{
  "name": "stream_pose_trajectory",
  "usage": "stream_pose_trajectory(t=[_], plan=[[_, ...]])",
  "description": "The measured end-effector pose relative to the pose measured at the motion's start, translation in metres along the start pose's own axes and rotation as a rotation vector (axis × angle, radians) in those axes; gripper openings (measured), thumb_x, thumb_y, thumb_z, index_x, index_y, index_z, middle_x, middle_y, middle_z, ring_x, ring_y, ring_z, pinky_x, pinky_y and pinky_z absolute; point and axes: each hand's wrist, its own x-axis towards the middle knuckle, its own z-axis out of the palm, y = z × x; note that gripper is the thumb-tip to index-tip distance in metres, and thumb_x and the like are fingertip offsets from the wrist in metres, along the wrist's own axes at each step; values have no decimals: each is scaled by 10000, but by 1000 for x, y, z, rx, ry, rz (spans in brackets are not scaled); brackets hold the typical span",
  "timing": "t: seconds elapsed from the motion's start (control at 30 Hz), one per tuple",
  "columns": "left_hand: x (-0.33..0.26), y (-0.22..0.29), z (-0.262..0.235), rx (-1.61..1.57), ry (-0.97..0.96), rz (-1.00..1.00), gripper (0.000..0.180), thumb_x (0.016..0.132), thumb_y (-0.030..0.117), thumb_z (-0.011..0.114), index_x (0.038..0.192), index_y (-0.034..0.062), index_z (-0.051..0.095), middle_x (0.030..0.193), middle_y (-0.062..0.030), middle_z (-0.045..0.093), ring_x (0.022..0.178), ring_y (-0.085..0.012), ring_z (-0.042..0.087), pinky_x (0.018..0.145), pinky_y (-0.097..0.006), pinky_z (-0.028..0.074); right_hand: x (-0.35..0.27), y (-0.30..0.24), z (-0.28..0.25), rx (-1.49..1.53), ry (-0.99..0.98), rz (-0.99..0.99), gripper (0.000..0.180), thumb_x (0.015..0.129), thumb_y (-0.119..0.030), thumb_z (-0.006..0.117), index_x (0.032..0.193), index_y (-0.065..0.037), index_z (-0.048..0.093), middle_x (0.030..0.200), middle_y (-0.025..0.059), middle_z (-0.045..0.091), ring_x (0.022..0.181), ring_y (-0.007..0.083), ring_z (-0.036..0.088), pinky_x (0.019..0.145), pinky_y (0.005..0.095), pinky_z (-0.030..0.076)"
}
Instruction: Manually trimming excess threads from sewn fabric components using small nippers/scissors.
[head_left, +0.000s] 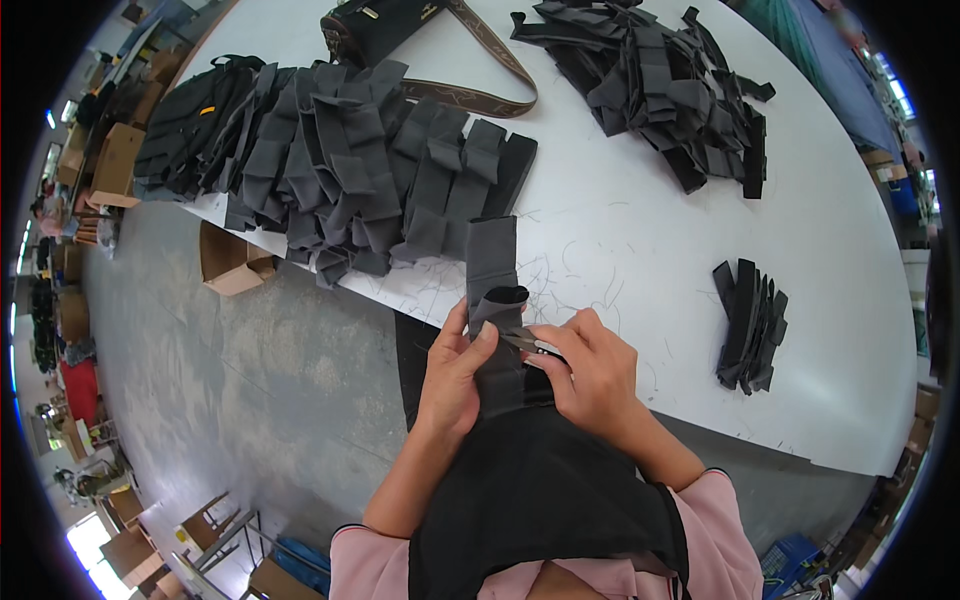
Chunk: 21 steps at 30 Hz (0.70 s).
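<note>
A dark grey fabric strip [492, 250] with a folded loop partway along it reaches from the table edge down toward my lap. My left hand [457, 375] pinches its left side, thumb on top just below the loop. Closed around a small pair of thread snips [530, 342], my right hand [590, 368] brings the metal blades against the strip beside the loop. Whether a thread lies between the blades is too small to tell. Loose dark threads [575, 265] are scattered on the white table near both hands.
A large heap of grey fabric strips [340, 160] lies at the left, beside a black backpack [200, 125]. Another pile [670, 85] is at the far right, and a small bundle [750, 325] nearer right. A black bag [375, 30] with a patterned strap sits at the back; a cardboard box [235, 262] stands below the table edge.
</note>
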Motion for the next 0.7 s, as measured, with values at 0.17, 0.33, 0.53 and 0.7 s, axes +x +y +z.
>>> stream_pose_trajectory(t=[0.17,0.33,0.53,0.7], plan=[[-1,1,0,9,11,-13,422,915,142,536,1292,22,391,1241,-176,532,1084,-234,563,914,-355,468,-1,-1,2,161,-24,142,227,682,-97,704,893,-78,622,729,48,465,527,201,498,458,309,376],[-1,1,0,-5,13,-27,428,910,148,545,1290,18,396,1224,-177,542,1072,-233,570,883,-351,493,1,-5,-1,5,-29,71,221,683,-95,700,889,-72,624,721,40,467,521,196,496,456,302,375],[-1,0,-3,57,0,-71,436,917,176,541,1288,2,393,1192,-190,558,971,-228,618,762,-339,551,-1,-4,-3,-33,6,23,216,677,-84,702,879,-64,630,698,32,465,504,191,487,453,295,372],[-2,5,-3,61,-2,-71,456,901,185,574,1281,-5,408,1138,-158,588,910,-203,635,731,-313,549,2,-1,-6,103,35,76,204,680,-94,709,865,-63,629,704,34,469,505,196,487,454,297,373]])
